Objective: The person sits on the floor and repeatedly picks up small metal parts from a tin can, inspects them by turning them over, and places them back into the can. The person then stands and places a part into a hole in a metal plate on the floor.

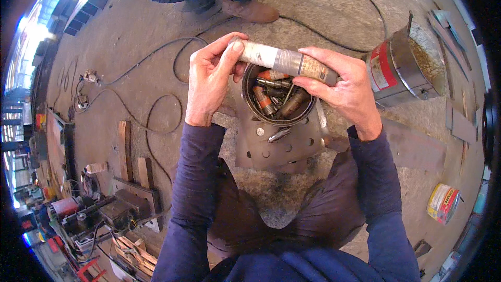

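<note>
In the head view, the person's left hand [211, 78] and right hand [347, 81] hold a long tube [284, 61] level over a round dark tub [249, 100]: the left fingers are clamped on its pale end, the right fingers on its darker end. The step in hand looks like handling or checking this tube; any further move would call for a firm grip at both ends, clear of the rim below. Inside the tub lie orange-and-dark metal pieces [263, 99], and the tub rests on a metal plate [250, 151] with round holes, a small shiny bit [279, 134] beside it. As for labels, the tube carries a white wrap and a tan sticker with dark print, too small to make out; the large metal can [399, 75] at right has a red-and-white label, and the small tin [443, 203] shows bold lettering on yellow and red.
</note>
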Available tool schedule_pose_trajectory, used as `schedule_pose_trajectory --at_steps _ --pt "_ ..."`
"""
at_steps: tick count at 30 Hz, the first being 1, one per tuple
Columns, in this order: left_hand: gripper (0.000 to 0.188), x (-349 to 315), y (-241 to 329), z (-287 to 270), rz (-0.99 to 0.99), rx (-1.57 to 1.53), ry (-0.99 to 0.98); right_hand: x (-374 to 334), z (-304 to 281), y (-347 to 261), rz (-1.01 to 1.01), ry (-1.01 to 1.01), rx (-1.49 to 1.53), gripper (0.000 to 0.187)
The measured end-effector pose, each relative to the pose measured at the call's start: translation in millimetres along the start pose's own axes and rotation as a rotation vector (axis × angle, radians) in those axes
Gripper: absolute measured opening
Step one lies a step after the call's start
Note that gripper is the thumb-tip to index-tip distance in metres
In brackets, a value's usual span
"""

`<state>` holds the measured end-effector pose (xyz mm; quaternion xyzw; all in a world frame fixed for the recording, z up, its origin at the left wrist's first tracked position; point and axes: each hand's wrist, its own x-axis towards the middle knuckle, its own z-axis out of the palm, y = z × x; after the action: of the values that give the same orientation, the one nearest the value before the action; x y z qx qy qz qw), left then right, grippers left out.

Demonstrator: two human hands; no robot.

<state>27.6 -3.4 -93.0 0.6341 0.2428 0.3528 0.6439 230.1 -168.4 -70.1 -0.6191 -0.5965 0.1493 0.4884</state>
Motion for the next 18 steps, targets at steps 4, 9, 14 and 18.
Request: schedule_pose_trajectory --at_steps 4,9,14,18 --pt "0.033 0.6 0.8 5.0 -0.041 0.107 0.096 -2.7 8.5 -4.2 0.193 -0.1 0.2 0.043" --pt "0.043 2.6 -9.8 6.3 0.207 0.507 0.287 -7.7 34.8 -1.3 -0.105 -0.01 -0.112 0.047" --pt "0.037 -0.9 1.2 -0.5 0.149 0.561 0.269 -11.1 46.1 -8.7 -0.055 0.022 -0.129 0.042" --pt "0.033 -5.3 12.0 1.1 0.314 0.548 0.244 -7.3 36.1 -27.0 0.366 -0.17 0.3 0.037"
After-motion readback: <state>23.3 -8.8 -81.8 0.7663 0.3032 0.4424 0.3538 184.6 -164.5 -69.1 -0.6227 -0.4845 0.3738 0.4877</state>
